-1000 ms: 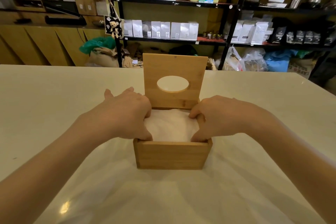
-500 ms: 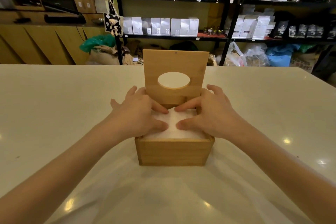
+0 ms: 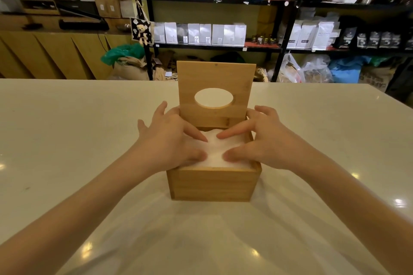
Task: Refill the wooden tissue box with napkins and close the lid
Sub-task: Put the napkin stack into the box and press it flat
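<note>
since 1 s ago both hands went from curled at the box walls to flat on top. left hand (image 3: 171, 140) and right hand (image 3: 260, 140): fingers released, straight, pressing napkins (image 3: 215, 152) inside wooden tissue box (image 3: 212, 184), mid-tabletop (image 3: 67, 140). stack sits about level with box rim. lid (image 3: 215, 94) upright at box's far edge, closing not yet done. open room all round box.

Both bare forearms are extended forward from the lower corners and angled inward. The left hand (image 3: 169, 140) is held palm down, its fingers spread and nearly straight, thumb and forefinger pointed toward the right hand (image 3: 257, 140). The right hand is mirrored, palm down, fingers spread. The fingertips (image 3: 220, 136) of the two hands are kept just apart.
</note>
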`<action>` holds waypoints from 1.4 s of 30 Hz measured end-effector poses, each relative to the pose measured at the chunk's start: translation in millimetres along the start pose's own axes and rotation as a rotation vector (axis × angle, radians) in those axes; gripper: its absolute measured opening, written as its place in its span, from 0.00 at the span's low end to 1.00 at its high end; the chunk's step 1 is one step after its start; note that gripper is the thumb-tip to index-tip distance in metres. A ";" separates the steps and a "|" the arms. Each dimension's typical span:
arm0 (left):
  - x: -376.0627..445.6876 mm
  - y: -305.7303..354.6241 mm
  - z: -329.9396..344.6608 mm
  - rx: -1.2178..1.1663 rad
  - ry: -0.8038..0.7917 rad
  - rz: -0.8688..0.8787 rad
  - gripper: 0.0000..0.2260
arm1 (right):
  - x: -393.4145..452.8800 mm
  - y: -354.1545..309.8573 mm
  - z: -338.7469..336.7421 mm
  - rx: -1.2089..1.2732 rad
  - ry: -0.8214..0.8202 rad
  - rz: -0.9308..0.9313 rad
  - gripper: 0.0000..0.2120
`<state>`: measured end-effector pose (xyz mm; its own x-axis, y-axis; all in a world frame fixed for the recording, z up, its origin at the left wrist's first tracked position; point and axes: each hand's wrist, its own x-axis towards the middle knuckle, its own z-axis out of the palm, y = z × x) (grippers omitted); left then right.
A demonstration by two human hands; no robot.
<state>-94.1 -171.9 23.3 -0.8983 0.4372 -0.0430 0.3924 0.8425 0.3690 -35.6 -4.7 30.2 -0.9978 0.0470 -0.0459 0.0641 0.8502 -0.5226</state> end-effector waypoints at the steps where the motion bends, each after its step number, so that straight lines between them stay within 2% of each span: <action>1: 0.3 0.1 1.3 0.027 -0.020 -0.009 0.14 | 0.0 0.1 1.8 -0.040 -0.013 0.006 0.18; 6: 2.2 0.2 2.3 0.057 -0.051 -0.020 0.17 | 3.7 -1.2 4.6 -0.209 -0.024 -0.010 0.20; 8: 1.1 -1.8 0.8 0.013 -0.031 0.004 0.20 | 2.2 1.4 -1.2 -0.139 -0.057 -0.025 0.20; 10: -3.4 -2.0 -5.0 -0.110 0.055 0.048 0.20 | -2.2 2.7 -11.2 0.009 -0.045 -0.038 0.19; 13: -11.9 2.1 -22.2 -0.277 0.306 0.106 0.15 | -7.2 2.4 -33.1 0.204 0.169 -0.090 0.14; 16: -12.4 6.4 -41.3 -0.312 0.586 0.240 0.15 | -5.3 -2.9 -49.8 0.153 0.435 -0.240 0.14; 18: -7.5 9.0 -50.4 -0.242 0.711 0.326 0.22 | 0.8 -6.2 -51.7 0.007 0.599 -0.345 0.22; 20: 1.8 9.7 -54.0 -0.050 0.771 0.386 0.34 | 10.3 -7.9 -45.6 -0.162 0.684 -0.410 0.32; 23: 16.2 6.4 -51.5 0.214 0.755 0.406 0.39 | 23.8 -7.1 -31.3 -0.410 0.719 -0.416 0.38; 27: 25.1 -2.4 -39.8 0.328 0.723 0.348 0.36 | 32.9 -3.0 -23.2 -0.557 0.700 -0.397 0.33; 32: 19.8 -5.1 -34.4 0.279 0.659 0.356 0.29 | 29.2 -7.4 -23.8 -0.569 0.694 -0.418 0.26; 42: -39.9 -9.3 3.1 0.160 0.647 0.421 0.24 | -29.0 3.5 3.6 -0.559 0.623 -0.494 0.27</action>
<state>-61.3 -196.1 18.7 -0.5845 0.5013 0.6380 0.7049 0.7031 0.0934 -6.4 -4.9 26.7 -0.7498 -0.2499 0.6127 -0.2198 0.9674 0.1256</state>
